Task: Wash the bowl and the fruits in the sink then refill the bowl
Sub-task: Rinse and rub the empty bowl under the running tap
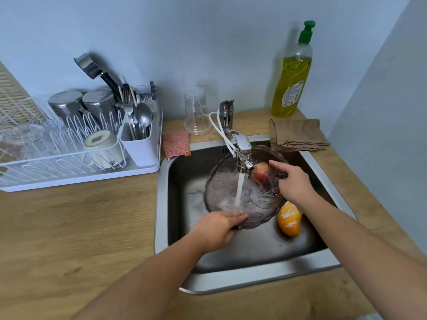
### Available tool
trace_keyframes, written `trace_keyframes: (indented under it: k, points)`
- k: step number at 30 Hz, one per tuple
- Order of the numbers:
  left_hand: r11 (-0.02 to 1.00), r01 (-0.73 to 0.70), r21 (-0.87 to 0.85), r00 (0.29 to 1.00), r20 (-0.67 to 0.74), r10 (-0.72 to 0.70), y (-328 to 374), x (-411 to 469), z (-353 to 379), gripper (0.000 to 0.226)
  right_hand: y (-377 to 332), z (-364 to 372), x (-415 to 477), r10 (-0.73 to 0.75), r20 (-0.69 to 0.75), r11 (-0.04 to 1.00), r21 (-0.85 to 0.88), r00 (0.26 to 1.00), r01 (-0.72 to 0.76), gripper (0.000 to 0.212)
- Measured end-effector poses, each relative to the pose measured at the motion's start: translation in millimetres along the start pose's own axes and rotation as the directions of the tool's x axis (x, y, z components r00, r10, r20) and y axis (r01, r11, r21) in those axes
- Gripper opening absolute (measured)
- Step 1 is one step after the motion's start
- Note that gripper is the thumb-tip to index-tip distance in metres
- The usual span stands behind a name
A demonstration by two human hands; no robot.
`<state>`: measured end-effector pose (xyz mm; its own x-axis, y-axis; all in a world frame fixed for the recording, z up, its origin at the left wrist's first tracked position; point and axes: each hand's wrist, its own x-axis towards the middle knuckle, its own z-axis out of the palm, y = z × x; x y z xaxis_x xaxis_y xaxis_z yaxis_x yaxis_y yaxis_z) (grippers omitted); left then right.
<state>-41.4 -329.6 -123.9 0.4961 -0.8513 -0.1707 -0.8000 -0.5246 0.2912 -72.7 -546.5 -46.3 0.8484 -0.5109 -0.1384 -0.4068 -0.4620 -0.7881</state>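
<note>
The glass bowl [221, 192] sits tilted in the sink [161, 204] under the tap's [242, 148] running water. The left hand [217, 229] grips its near rim and the right hand [293, 183] grips its far-right rim. A reddish fruit [261, 173] lies just left of the right hand, and an orange fruit [290, 219] lies below that wrist.

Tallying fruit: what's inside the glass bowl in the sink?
Water runs into the bowl. A reddish fruit shows through the glass beside the right hand; inside or behind, unclear, partly covered by the tap. The orange fruit lies outside it.
</note>
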Motion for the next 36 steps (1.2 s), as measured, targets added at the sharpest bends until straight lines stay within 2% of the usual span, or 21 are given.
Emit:
trace_keyframes:
  k: [2,4,7,11,12,14,16,19,23,25,27,29,32,36]
  points:
    - [0.997,-0.007,-0.073,0.992,0.123,0.016,-0.9,-1.2,2.6,0.081,-0.6,-3.5,-1.9,-0.024,-0.008,0.998,-0.05,1.0,0.023,0.064]
    - [0.991,0.01,-0.133,0.989,0.148,0.01,-2.8,3.1,6.0,0.091,-0.1,-6.5,-3.9,-0.039,-0.001,0.997,-0.066,0.999,0.039,0.064]
    - [0.986,0.102,-0.131,0.994,0.044,-0.097,-20.3,19.5,7.5,0.086,4.3,-9.8,-4.9,-0.033,0.032,0.998,-0.056,0.999,0.035,0.066]
    - [0.964,0.248,0.098,0.966,0.055,-0.254,-37.9,46.1,-7.9,0.072,10.8,-11.7,-9.0,-0.021,0.107,1.0,-0.014,0.994,0.023,0.068]
    - [0.96,0.262,0.097,0.964,0.027,-0.265,-36.1,55.3,-11.4,0.073,12.3,-11.4,-10.5,-0.009,0.118,1.0,0.017,0.993,0.007,0.068]
    - [0.96,0.28,-0.022,0.96,-0.021,-0.281,-19.6,73.8,-16.5,0.079,14.8,-9.8,-13.4,0.013,0.152,0.994,0.101,0.988,-0.028,0.067]
    - [0.954,0.214,-0.212,0.976,0.004,-0.219,7.6,88.7,-19.6,0.082,15.1,-7.6,-14.0,0.022,0.179,0.986,0.156,0.984,-0.05,0.065]
    - [0.966,0.057,-0.251,0.996,0.074,-0.039,43.0,90.2,-16.5,0.076,19.5,-8.2,-3.9,0.032,0.116,0.984,0.169,0.993,-0.051,0.066]
    - [0.948,0.069,-0.311,0.945,0.325,0.038,39.1,57.8,-9.6,0.064,25.7,-20.9,7.1,0.052,0.122,0.992,0.105,0.991,-0.065,0.069]
    - [0.965,0.11,-0.237,0.915,0.404,-0.005,22.3,37.1,-5.1,0.061,25.3,-27.7,8.8,0.047,0.132,0.996,0.067,0.99,-0.056,0.07]
    - [0.991,0.126,-0.049,0.943,0.316,-0.105,-1.9,25.2,-0.4,0.064,23.6,-32.0,8.9,0.061,0.158,0.997,0.029,0.986,-0.066,0.071]
    - [0.971,0.23,0.069,0.954,0.179,-0.239,-26.9,24.1,3.0,0.071,24.4,-31.6,7.8,0.074,0.197,0.997,0.016,0.978,-0.079,0.07]
    - [0.932,0.363,0.02,0.931,0.023,-0.363,-42.7,39.8,-2.5,0.077,23.3,-27.7,3.2,0.073,0.194,0.996,0.039,0.978,-0.082,0.063]
    - [0.953,0.296,-0.06,0.954,-0.021,-0.298,-10.7,75.7,-4.9,0.076,19.5,-21.7,-5.0,0.048,0.209,0.997,0.041,0.977,-0.058,0.06]
